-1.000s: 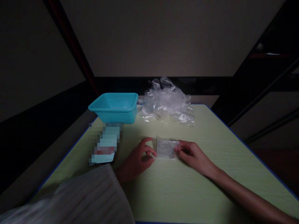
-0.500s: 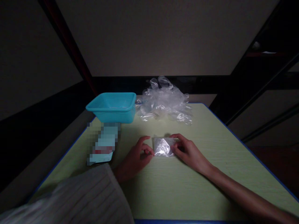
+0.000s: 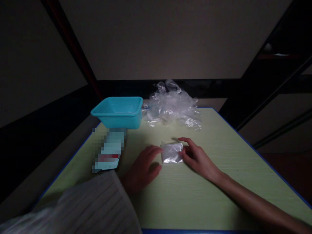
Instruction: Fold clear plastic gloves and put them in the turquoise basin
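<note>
A folded disposable plastic glove (image 3: 172, 153), clear and shiny, lies as a small flat rectangle on the table. To its left is my left hand (image 3: 143, 167), thumb and fingers apart, with the index fingertip at the packet's upper left edge. My right hand (image 3: 196, 157) is at the opposite side, its thumb and curled fingers closed on the right edge while the index finger reaches out above. Farther back lies a loose heap of clear plastic gloves (image 3: 172, 105).
A turquoise plastic basin (image 3: 119, 122) stands at the back left. In front of it lies a phone (image 3: 110, 151) with its lit screen blurred out. The pale green table (image 3: 207, 198) has a blue edge, and a wall rises behind it.
My left hand has turned, its fingers moving from a curl to a wider spread by the folded glove's upper left edge. The right hand stays nearly in place.
</note>
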A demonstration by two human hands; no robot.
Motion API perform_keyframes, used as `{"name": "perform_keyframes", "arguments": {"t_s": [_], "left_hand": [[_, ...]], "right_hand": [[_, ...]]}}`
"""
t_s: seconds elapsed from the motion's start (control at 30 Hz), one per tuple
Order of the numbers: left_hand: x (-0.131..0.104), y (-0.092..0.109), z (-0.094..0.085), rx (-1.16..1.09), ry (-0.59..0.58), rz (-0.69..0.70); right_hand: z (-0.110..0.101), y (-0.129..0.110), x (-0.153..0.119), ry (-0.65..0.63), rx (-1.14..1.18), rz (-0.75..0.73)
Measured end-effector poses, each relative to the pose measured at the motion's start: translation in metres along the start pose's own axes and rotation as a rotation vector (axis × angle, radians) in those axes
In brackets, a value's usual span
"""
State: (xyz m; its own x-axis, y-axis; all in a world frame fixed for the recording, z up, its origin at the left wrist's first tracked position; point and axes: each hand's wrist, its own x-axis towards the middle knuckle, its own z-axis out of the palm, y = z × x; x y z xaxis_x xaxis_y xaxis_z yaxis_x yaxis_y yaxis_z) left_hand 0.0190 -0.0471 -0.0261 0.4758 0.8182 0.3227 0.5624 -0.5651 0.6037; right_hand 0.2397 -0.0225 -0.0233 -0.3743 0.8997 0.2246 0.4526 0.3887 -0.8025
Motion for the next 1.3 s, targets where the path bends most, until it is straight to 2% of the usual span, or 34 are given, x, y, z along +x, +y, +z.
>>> {"name": "perform_keyframes", "arguments": {"t_s": [0.07,0.13,0.2,0.27,0.4,0.47,0.53,0.6,0.7,0.8,0.9,1.0,1.3], "left_hand": [[-0.001,0.003,-0.003,0.150,-0.133,0.158],[-0.002,0.006,-0.005,0.247,-0.276,0.245],[-0.001,0.008,-0.006,0.300,-0.375,0.255],[0.000,0.008,-0.005,0.325,-0.420,0.241],[0.000,0.005,-0.004,0.348,-0.424,0.252],[-0.001,0.005,-0.004,0.357,-0.417,0.254],[-0.001,0.005,-0.004,0.360,-0.417,0.249],[0.000,0.006,-0.004,0.368,-0.431,0.232],[0.001,0.009,-0.005,0.380,-0.464,0.205],[0.002,0.010,-0.004,0.371,-0.470,0.194],[0.002,0.009,-0.004,0.359,-0.468,0.191],[0.002,0.009,-0.004,0.365,-0.470,0.194],[0.000,0.006,-0.004,0.376,-0.440,0.188]], "right_hand": [[0.000,0.000,0.000,-0.001,-0.009,-0.005],[0.001,0.000,0.001,-0.001,-0.016,-0.011],[0.001,0.000,0.001,-0.003,-0.020,-0.013],[0.002,0.000,0.001,-0.005,-0.018,-0.009],[0.001,0.000,0.001,-0.004,-0.028,-0.010],[-0.002,0.000,-0.001,0.042,-0.089,-0.041],[-0.005,-0.003,-0.003,0.120,-0.220,-0.147],[-0.007,-0.008,-0.006,0.132,-0.380,-0.294],[-0.006,-0.014,-0.009,-0.032,-0.548,-0.406],[-0.002,-0.014,-0.011,-0.190,-0.631,-0.392],[0.001,-0.007,-0.011,-0.291,-0.684,-0.367],[0.001,-0.003,-0.011,-0.343,-0.718,-0.351],[0.001,-0.003,-0.011,-0.392,-0.754,-0.307]]}}
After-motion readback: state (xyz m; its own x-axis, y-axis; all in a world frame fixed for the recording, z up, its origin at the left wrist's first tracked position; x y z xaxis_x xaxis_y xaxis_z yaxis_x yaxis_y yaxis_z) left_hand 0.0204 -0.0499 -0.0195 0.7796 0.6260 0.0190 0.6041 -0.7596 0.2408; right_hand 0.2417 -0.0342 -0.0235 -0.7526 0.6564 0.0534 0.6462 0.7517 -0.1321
